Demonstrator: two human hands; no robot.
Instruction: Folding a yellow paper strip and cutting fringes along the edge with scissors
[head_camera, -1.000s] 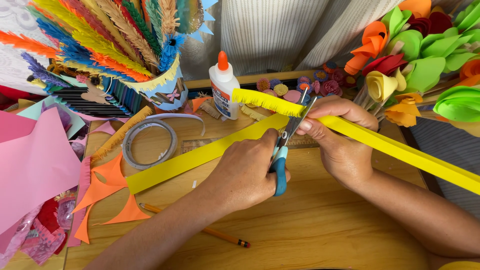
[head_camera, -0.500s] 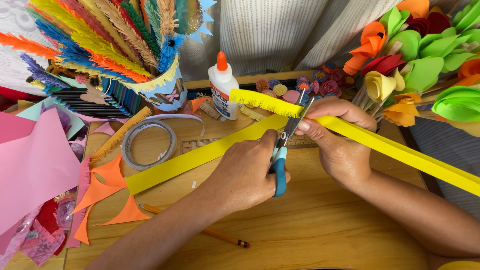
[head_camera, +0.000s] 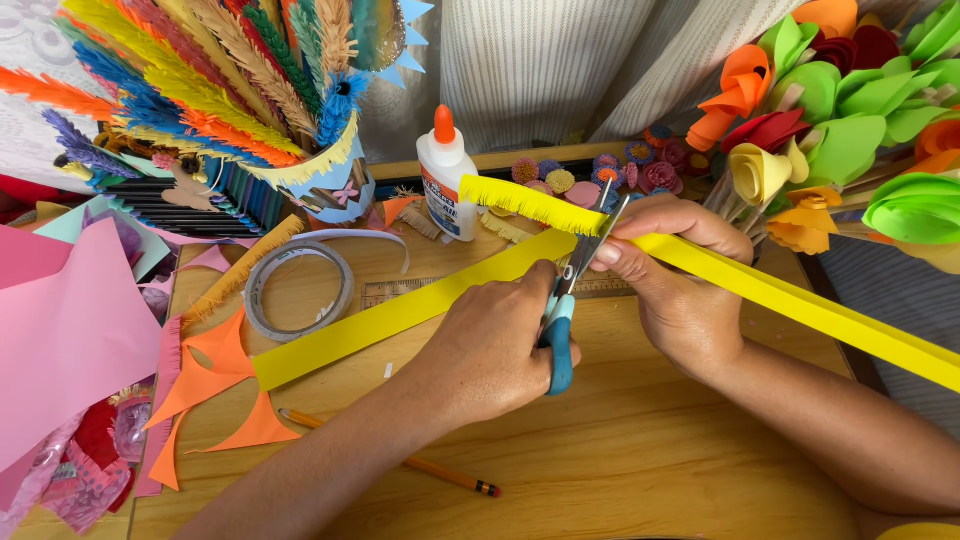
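Note:
My left hand (head_camera: 490, 350) grips blue-handled scissors (head_camera: 560, 350), whose blades point up into the edge of a long yellow paper strip (head_camera: 800, 300). My right hand (head_camera: 680, 290) pinches that strip just right of the blades and holds it above the wooden table (head_camera: 620, 460). Left of the scissors, the strip's end is cut into a fine fringe (head_camera: 520, 203). A second yellow strip (head_camera: 380, 325) lies flat on the table under my left hand.
A white glue bottle (head_camera: 445, 175) stands behind the fringe, with a tape roll (head_camera: 298, 290), a ruler (head_camera: 400, 290), orange cut-outs (head_camera: 215, 375) and a pencil (head_camera: 420, 465) nearby. Pink paper (head_camera: 60, 340) lies left, a paper-feather piece (head_camera: 200, 90) at back left, and paper flowers (head_camera: 840, 120) right.
The scissors have shifted slightly along the strip's edge and the fringed end has edged left. Both hands keep their grips.

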